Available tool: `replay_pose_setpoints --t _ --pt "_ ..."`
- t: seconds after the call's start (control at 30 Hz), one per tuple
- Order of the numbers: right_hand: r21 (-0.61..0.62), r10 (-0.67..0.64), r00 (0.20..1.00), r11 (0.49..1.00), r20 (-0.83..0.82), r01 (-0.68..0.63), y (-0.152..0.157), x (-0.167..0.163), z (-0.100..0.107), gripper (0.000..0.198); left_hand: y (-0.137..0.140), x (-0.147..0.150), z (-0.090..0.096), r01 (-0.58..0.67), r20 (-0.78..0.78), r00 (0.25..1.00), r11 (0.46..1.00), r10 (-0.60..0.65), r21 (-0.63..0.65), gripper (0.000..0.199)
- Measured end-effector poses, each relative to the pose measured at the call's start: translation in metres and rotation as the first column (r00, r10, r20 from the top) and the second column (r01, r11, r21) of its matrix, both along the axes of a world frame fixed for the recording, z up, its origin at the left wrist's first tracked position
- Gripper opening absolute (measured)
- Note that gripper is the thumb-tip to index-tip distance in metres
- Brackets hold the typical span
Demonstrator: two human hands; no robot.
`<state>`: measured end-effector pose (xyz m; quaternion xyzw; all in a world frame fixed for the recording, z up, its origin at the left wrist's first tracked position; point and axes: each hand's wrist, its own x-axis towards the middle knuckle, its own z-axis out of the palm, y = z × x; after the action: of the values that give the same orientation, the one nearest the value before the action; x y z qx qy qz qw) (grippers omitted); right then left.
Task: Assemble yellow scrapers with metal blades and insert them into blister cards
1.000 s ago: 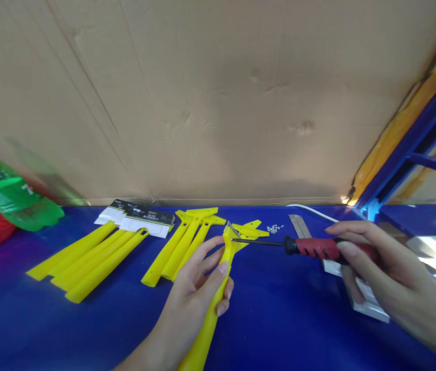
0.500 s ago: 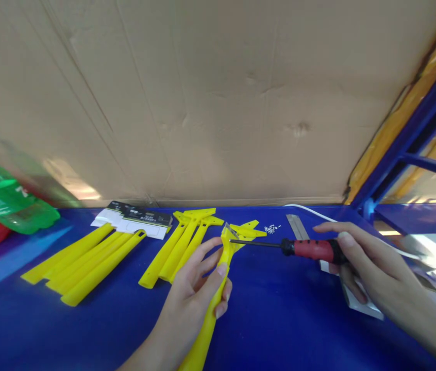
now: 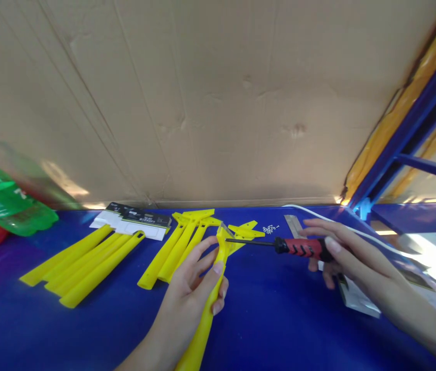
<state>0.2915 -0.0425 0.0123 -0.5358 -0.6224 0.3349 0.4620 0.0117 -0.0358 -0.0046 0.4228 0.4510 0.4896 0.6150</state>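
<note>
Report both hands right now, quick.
Left hand: closed, holding a yellow tool.
Right hand: holding the screwdriver by the end of its red and black handle, fingers partly spread.

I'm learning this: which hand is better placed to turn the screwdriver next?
Probably the right hand: it loosely holds the screwdriver, tip at the yellow tool; the left hand grips that tool.
</note>
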Motion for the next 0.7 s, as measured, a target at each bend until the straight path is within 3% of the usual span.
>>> replay_pose_setpoints --t 0.13,0.23,0.33,0.57,0.7 --pt "0.142 -0.004 1.000 0.990 -0.001 0.004 -0.005 0.001 0.008 0.038 -0.001 0.001 -0.005 -0.009 0.051 0.999 1.000 0.008 0.024 0.066" --pt "0.082 -0.017 1.000 0.996 -0.003 0.018 -0.006 0.000 0.007 0.033 -0.002 0.003 -0.008 -0.004 0.079 0.997 1.000 0.002 0.023 0.061" --pt "-0.004 -0.076 0.997 0.997 -0.021 0.076 -0.004 0.000 0.003 0.046 -0.002 0.003 -0.009 -0.001 0.083 0.997 1.000 -0.001 0.020 0.060" --pt "0.126 -0.001 0.999 0.992 -0.044 0.006 -0.006 -0.002 0.007 0.043 -0.002 0.001 0.000 -0.018 0.063 0.998 1.000 0.017 0.007 0.068" --pt "0.058 -0.015 0.997 0.998 -0.082 0.020 -0.003 -0.003 0.003 0.043 -0.005 0.003 0.002 -0.003 0.041 0.999 1.000 0.003 -0.008 0.071"
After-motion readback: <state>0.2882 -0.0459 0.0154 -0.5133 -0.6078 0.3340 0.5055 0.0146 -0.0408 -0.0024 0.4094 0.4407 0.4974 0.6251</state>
